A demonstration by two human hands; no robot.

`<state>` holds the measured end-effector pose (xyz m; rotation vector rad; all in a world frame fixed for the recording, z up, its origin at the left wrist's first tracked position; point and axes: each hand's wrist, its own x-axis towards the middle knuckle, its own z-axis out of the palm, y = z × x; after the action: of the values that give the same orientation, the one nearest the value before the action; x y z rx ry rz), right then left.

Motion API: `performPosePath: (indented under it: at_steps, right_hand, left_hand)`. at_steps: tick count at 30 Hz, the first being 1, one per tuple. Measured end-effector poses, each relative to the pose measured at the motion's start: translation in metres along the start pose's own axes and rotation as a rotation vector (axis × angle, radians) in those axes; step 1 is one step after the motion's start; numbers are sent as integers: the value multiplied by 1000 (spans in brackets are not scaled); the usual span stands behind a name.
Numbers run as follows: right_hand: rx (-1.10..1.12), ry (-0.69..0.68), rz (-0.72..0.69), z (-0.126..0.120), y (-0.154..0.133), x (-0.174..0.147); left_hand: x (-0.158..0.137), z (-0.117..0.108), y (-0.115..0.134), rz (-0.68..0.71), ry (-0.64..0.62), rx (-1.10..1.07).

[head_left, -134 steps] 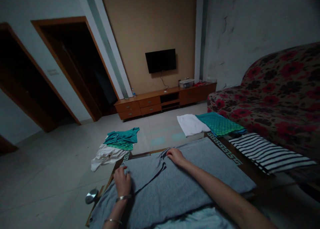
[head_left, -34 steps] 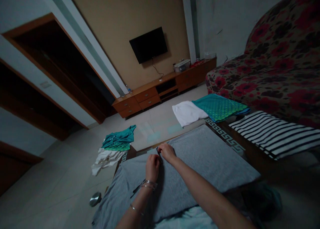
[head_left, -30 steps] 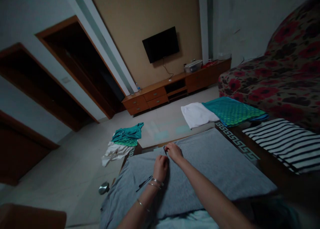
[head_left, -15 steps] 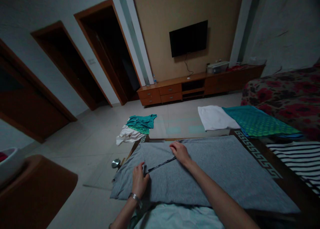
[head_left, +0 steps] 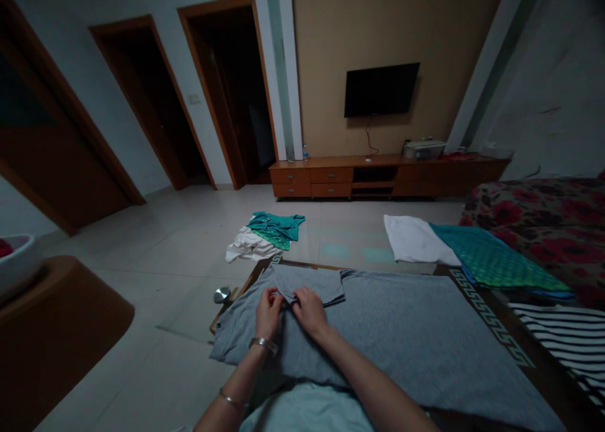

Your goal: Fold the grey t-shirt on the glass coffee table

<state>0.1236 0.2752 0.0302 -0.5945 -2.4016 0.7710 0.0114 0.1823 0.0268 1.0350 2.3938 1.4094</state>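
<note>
Low in the frame's centre, our left hand (head_left: 268, 306) and right hand (head_left: 309, 308) each grip the folded-in sleeve (head_left: 309, 283) of a grey shirt (head_left: 406, 331) spread flat on the table (head_left: 491, 300), apparently to keep the fold even.

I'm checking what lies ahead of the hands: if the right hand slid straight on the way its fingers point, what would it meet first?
The right hand points up-left, toward the left hand. Probably first the folded sleeve of the grey shirt; depth is unclear.
</note>
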Motion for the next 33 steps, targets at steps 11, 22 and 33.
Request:
performPosePath:
  at_steps: [11, 22, 33]
  right_hand:
    - [181, 272, 6, -45, -5, 73]
    - [18, -97, -244, -32, -18, 8]
    - [-43, -318, -278, -19, -15, -34]
  left_hand:
    - [70, -5, -27, 399, -357, 417]
    - [81, -25, -55, 516, -441, 515]
    - [91, -45, -65, 418, -286, 427]
